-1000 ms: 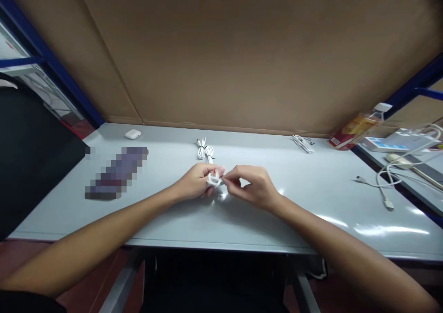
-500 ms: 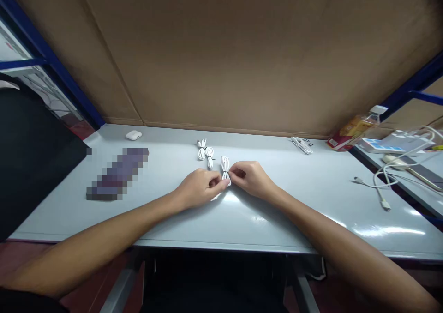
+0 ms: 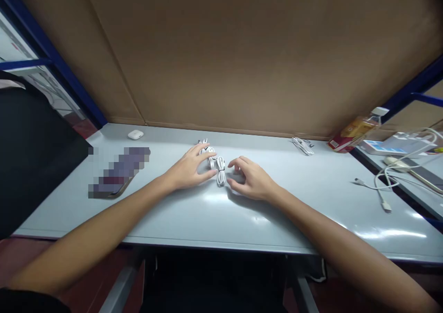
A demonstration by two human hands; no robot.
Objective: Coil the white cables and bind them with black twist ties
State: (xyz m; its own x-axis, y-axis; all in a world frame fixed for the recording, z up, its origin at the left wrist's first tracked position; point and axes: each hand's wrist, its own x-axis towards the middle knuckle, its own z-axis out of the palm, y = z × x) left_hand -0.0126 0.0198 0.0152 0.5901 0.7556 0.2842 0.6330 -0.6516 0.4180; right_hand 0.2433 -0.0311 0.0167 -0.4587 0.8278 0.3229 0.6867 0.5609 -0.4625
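A white cable bundle [image 3: 221,171], bound round its middle with a dark tie, lies on the grey table [image 3: 194,220] between my hands. My right hand [image 3: 252,178] is just right of it, fingers curved and apart, holding nothing. My left hand [image 3: 191,166] is open on the other side, its fingers spread over two more white bundles. Of these, the nearer cable bundle [image 3: 211,158] is partly covered by the fingers. The farther cable bundle [image 3: 204,143] shows only in part behind them. Whether the left fingertips touch the bundles I cannot tell.
A fourth white cable [image 3: 302,146] lies at the back right, near a drink bottle [image 3: 356,130]. Loose white cables [image 3: 384,181] hang over the right edge. A white earbud case [image 3: 135,134] and a blurred-out flat object [image 3: 119,172] are at left. A brown panel [image 3: 221,59] closes the back.
Both hands have let go of the nearest cable bundle, which has shifted slightly left. My left hand has moved away and left over the other bundles; my right fingers have opened.
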